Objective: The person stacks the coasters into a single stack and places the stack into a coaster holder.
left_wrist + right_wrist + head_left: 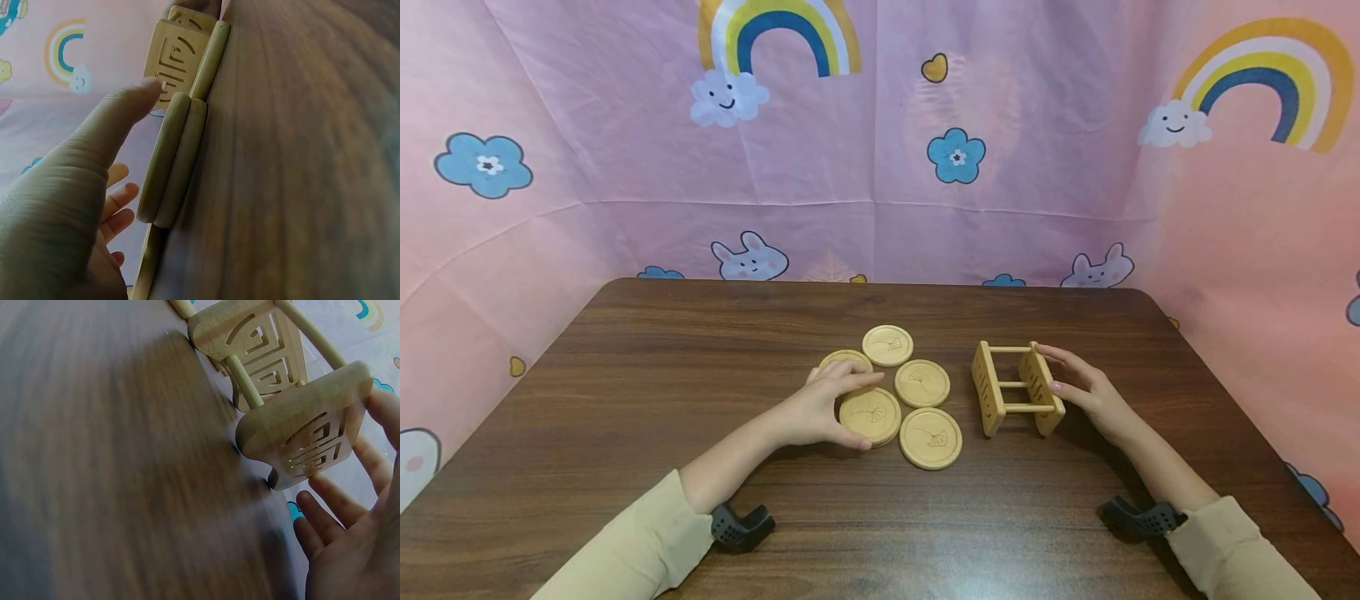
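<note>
Several round wooden coasters lie at the middle of the brown table [647,392]. My left hand [859,411] grips the nearest-left one, a stack of two coasters [874,417] [178,156], with fingers on its far edge and the thumb [119,119] on its near edge. Single coasters lie behind [887,345], to the right [922,382] and in front [930,437]; another [844,359] is partly hidden by my fingers. A wooden rack [987,387] [300,419] with two fretwork end panels and rails stands further right. My right hand [1063,375] [350,550] rests straight fingers against its right panel.
Pink printed sheeting with rainbows, flowers and rabbits walls the table at the back and both sides. Black wrist mounts [741,527] [1138,517] sit on both forearms. Bare tabletop [625,467] lies left of and in front of the coasters.
</note>
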Demonstrator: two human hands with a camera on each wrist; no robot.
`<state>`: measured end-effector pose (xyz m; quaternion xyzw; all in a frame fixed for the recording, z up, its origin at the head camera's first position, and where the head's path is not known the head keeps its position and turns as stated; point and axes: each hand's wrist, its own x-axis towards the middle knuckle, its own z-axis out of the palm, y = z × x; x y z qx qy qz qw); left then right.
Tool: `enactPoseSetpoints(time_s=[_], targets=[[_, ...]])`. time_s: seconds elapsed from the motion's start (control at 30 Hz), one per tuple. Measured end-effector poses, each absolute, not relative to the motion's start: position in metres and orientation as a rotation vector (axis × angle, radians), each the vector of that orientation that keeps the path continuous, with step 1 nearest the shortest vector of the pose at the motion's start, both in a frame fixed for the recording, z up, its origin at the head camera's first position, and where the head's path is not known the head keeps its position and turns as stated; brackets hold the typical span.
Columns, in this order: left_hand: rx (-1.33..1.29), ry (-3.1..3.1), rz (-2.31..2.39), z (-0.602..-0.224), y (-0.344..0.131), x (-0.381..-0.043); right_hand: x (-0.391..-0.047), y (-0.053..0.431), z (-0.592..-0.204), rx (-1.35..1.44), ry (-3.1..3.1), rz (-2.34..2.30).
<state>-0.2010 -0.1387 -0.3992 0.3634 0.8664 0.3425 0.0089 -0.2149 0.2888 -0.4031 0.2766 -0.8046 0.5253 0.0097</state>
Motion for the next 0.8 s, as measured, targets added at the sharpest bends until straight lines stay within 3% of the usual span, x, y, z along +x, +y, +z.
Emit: enactPoseSetpoints(time_s=[0.8], targets=[[1.273,2.663,1.059,-0.392,-0.106,-0.188,-0.214,0.289,-0.402,0.863,-2.510,1.645]])
